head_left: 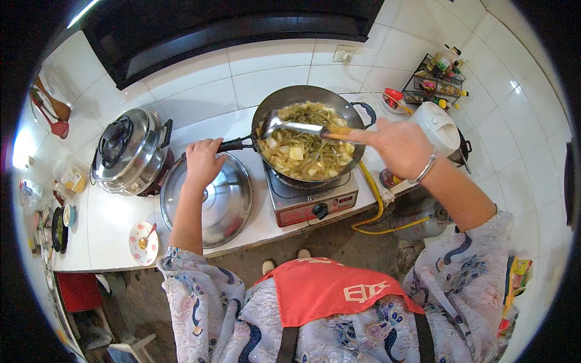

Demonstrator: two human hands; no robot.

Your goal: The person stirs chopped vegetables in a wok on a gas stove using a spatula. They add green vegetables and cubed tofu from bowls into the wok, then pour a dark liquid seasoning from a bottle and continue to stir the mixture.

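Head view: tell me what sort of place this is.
Most likely a home kitchen: a dark round metal wok of food sits on a single-burner gas stove, on a white tiled counter, with a wire rack of condiment bottles in the corner.

White tiled surface (109,221) carries a single-burner gas stove (311,196), a steel lid (215,202) flat beside it, a lidded pot (130,151), and a small saucer (143,243) near the front edge.
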